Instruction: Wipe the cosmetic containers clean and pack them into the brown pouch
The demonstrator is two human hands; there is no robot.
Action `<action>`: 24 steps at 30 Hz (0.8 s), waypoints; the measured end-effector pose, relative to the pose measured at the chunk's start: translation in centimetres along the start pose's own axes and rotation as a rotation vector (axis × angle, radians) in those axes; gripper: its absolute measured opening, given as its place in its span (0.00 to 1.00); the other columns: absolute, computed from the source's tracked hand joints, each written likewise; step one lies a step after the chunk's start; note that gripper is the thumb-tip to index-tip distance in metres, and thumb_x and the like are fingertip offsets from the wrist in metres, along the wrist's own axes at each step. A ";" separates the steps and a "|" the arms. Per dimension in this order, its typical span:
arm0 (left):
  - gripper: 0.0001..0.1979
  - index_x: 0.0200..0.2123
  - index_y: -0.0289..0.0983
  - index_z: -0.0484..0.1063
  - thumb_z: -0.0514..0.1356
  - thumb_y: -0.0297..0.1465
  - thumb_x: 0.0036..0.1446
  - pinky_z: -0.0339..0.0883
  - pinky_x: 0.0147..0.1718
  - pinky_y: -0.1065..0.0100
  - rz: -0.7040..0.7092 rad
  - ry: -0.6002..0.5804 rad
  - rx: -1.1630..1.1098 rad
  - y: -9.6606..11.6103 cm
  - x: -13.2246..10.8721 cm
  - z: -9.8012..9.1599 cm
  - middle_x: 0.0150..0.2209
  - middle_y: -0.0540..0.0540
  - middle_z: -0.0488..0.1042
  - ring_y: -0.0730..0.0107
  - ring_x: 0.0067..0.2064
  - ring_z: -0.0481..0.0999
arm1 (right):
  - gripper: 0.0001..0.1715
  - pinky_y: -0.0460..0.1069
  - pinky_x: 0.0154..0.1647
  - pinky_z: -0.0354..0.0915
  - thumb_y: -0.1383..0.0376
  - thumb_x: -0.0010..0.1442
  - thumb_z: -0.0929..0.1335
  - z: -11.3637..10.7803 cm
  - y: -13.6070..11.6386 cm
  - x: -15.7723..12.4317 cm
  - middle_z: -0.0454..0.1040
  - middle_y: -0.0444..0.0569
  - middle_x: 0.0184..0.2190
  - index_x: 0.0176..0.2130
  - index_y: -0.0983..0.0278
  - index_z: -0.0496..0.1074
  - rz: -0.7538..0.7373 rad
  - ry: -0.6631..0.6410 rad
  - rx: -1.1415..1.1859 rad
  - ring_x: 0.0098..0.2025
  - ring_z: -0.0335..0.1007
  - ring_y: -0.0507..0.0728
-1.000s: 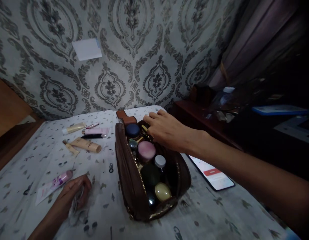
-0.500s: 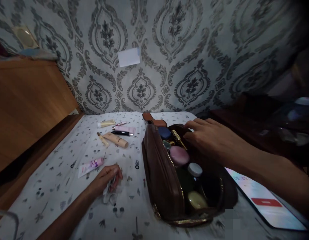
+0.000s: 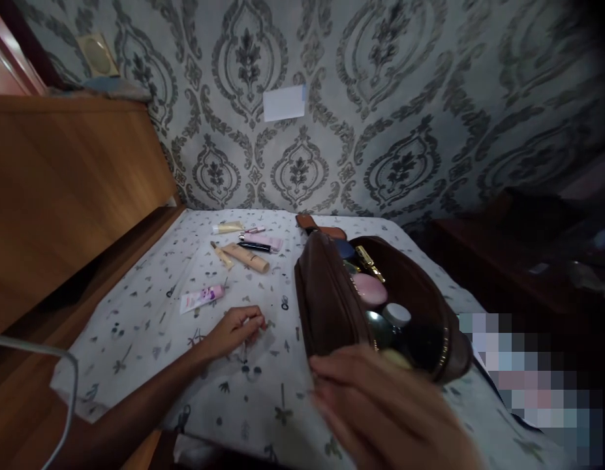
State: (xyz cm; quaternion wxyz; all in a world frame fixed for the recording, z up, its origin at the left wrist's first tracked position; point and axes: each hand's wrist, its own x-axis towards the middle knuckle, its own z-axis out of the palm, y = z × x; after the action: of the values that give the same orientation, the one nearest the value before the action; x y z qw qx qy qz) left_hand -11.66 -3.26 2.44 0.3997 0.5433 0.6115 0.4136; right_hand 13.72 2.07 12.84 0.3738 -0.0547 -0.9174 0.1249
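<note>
A brown zip bag stands unzipped on the patterned white cloth, with a pink round item, a white-capped jar and a gold item inside. My right hand, smeared by motion, is over the bag's near end; its fingertips are by the front side, and what they hold is unclear. My left hand rests on the cloth left of the bag, fingers curled round something clear that I cannot make out. Beyond it lie a pink-and-white tube and a beige tube.
More tubes, among them a yellow one and a black pen-like item, lie farther back. A wooden panel borders the left. A cable curves at lower left. A blurred-out phone-like object is at right.
My right hand has moved from the bag's far right side to its near end. The view has shifted, and my left hand is still on the cloth with its fingers curled.
</note>
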 end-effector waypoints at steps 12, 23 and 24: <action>0.18 0.47 0.37 0.73 0.52 0.41 0.62 0.65 0.45 0.63 0.126 0.443 0.831 0.0 -1.5 -6.7 0.44 0.42 0.75 0.54 0.48 0.71 | 0.04 0.46 0.38 0.65 0.70 0.58 0.70 13.0 1.3 2.5 0.77 0.46 0.29 0.31 0.65 0.76 0.457 -0.248 0.394 0.33 0.72 0.53; 0.16 0.42 0.41 0.71 0.48 0.40 0.62 0.65 0.32 0.66 -0.017 0.317 1.169 -0.7 0.4 -7.4 0.42 0.43 0.77 0.57 0.41 0.77 | 0.06 0.46 0.38 0.65 0.71 0.54 0.68 16.3 2.5 0.2 0.77 0.46 0.31 0.33 0.63 0.77 0.627 -0.176 0.589 0.33 0.71 0.54; 0.14 0.40 0.41 0.70 0.48 0.40 0.62 0.65 0.32 0.67 -0.017 0.320 1.124 -0.1 0.8 -7.3 0.40 0.45 0.78 0.59 0.38 0.77 | 0.07 0.47 0.40 0.65 0.71 0.54 0.69 16.6 2.6 0.0 0.77 0.46 0.31 0.35 0.63 0.77 0.649 -0.156 0.601 0.35 0.72 0.55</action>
State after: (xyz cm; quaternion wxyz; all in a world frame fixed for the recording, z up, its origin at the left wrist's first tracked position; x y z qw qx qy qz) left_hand -18.57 -3.00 4.80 -0.0441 0.5979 0.7942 0.0992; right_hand 2.13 1.48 0.64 0.2441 -0.2191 -0.8013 0.5003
